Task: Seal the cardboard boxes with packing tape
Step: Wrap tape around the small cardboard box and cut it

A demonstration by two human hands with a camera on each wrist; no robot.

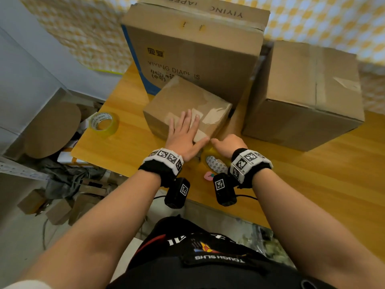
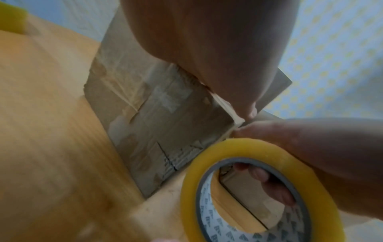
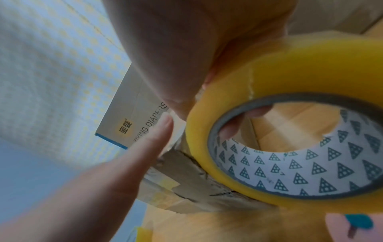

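Left hand (image 1: 186,136) flat on small box (image 1: 185,102); right hand (image 1: 228,145) gripping tape roll (image 3: 290,131), fingers through core only in wrist views.

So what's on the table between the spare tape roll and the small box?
Nothing: in the head view, only bare table separates the spare tape roll from the small box.

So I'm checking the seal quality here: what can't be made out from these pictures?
- Head view: the tape roll is mostly hidden under the right hand.
- Head view: the left hand covers part of the small box top.
- Both wrist views: blurred, so the tape's free end cannot be traced.
- Spare roll: label too small.
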